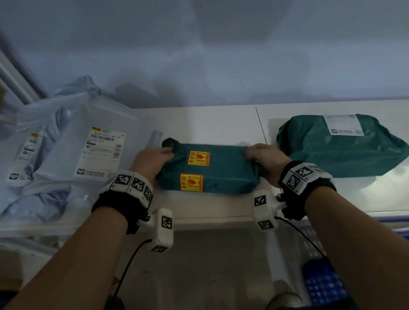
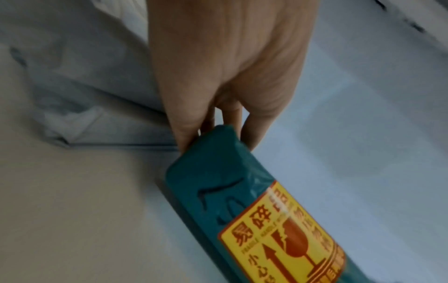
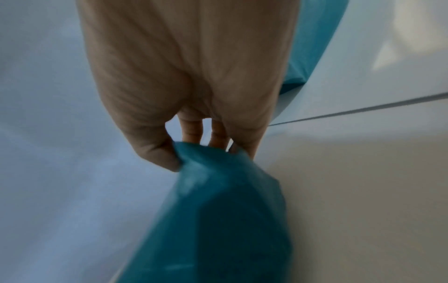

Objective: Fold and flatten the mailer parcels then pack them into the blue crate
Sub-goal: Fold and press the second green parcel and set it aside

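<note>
Lying on the white tabletop, near its front edge: a small teal plastic mailer parcel, folded into a tight block with two yellow fragile stickers, long axis running left to right, across the body. At its left end, the left hand, fingers curled round the rounded end, thumb on one face and the others on the far side, as seen in the left wrist view. At its right end, the right hand, pinching the bunched plastic between thumb and fingers. So held at both ends, each hand equally near. Down to the right, below the table edge: the blue plastic crate with a grid wall, nearer to the right hand; probably a carry to the right and down, long axis kept level. Whether fully flattened: cannot tell. Well apart at the far right, a larger teal mailer bag with a white label; at the left, pale blue mailer bags.
</note>
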A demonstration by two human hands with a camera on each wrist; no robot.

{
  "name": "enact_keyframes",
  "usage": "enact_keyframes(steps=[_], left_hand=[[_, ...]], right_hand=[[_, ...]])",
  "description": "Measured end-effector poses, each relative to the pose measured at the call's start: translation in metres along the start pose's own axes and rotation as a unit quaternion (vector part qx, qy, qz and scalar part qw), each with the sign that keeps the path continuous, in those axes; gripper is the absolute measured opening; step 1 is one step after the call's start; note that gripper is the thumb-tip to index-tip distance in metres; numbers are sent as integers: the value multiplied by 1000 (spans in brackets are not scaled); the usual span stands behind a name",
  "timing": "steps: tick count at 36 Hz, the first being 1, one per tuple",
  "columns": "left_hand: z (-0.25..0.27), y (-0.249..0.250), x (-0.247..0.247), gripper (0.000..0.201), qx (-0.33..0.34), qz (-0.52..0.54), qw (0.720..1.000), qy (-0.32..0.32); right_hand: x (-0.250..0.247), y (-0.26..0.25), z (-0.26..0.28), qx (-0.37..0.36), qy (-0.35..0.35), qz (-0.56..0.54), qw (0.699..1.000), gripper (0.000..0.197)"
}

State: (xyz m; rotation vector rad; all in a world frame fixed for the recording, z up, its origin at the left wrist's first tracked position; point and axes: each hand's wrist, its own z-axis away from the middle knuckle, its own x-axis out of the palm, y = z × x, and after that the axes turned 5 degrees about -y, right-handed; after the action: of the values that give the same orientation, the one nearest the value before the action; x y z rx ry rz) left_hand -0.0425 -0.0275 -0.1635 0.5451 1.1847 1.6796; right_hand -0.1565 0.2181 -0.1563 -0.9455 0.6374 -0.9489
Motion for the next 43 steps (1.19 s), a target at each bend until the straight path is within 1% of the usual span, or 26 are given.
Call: enact_keyframes(steps=[3,5,6,7,9,11,12,13,14,15,17,18,19,21,23,25,26,28,30,31,34,35,36,38,41,43], left_hand=[[7,-2,1,41,58,-142,988,21],[11,-3,2,39,81,-229,969,38],[12,-3,3,39,87,-255,962,44],[12,-4,5,39,93,-262,959,50],[11,-4,9,41,104,-234,965,51],[9,-4,17,45,108,-228,966,51],[9,-4,22,45,113,-249,960,56],[8,-5,28,46,124,-288,947,63],[8,-7,33,49,138,-348,925,70],[9,-10,37,54,150,-425,890,71],[11,-21,44,63,181,-563,803,76],[11,-26,46,63,198,-595,775,79],[13,-29,47,63,208,-609,761,81],[15,-31,50,62,209,-617,754,81],[19,-27,53,61,194,-616,759,79],[24,-25,55,60,181,-611,766,80],[28,-24,57,60,178,-608,769,81],[31,-24,59,61,171,-609,771,75],[33,-24,57,70,156,-598,785,47],[34,-23,55,76,154,-588,794,35],[39,-23,50,79,155,-576,802,27],[40,-24,47,79,152,-574,804,23],[41,-25,45,78,148,-576,804,18],[40,-29,44,71,150,-590,793,10],[39,-31,42,60,165,-604,779,33],[40,-32,43,60,170,-604,777,45]], right_hand=[[3,6,-3,-20,27,127,991,13],[5,6,-2,-34,48,206,977,14],[6,4,0,-40,55,235,970,15],[8,3,1,-45,61,262,962,15],[11,2,2,-52,68,334,939,10],[16,4,1,-61,79,422,901,19],[18,6,0,-67,89,454,884,26],[21,9,-1,-75,101,473,872,30],[23,13,-2,-90,114,488,861,32],[25,17,-2,-107,126,499,851,33],[27,24,-2,-141,137,513,836,32],[28,25,-2,-151,134,517,832,31],[29,26,-2,-154,129,522,829,30],[31,24,-1,-155,130,540,817,31],[36,20,-2,-164,132,566,797,39],[51,13,-1,-204,123,577,781,46],[61,10,0,-236,106,571,779,47],[86,7,-1,-286,30,555,781,51],[110,10,-2,-301,-53,542,783,62],[120,14,-4,-314,-72,533,783,65],[131,21,-3,-290,-82,538,787,52],[130,22,-3,-286,-78,545,785,51],[129,22,-1,-282,-74,558,777,52],[120,24,-3,-266,-71,592,757,55],[100,26,-2,-231,-51,644,728,60],[82,27,-3,-207,-24,656,725,62]])
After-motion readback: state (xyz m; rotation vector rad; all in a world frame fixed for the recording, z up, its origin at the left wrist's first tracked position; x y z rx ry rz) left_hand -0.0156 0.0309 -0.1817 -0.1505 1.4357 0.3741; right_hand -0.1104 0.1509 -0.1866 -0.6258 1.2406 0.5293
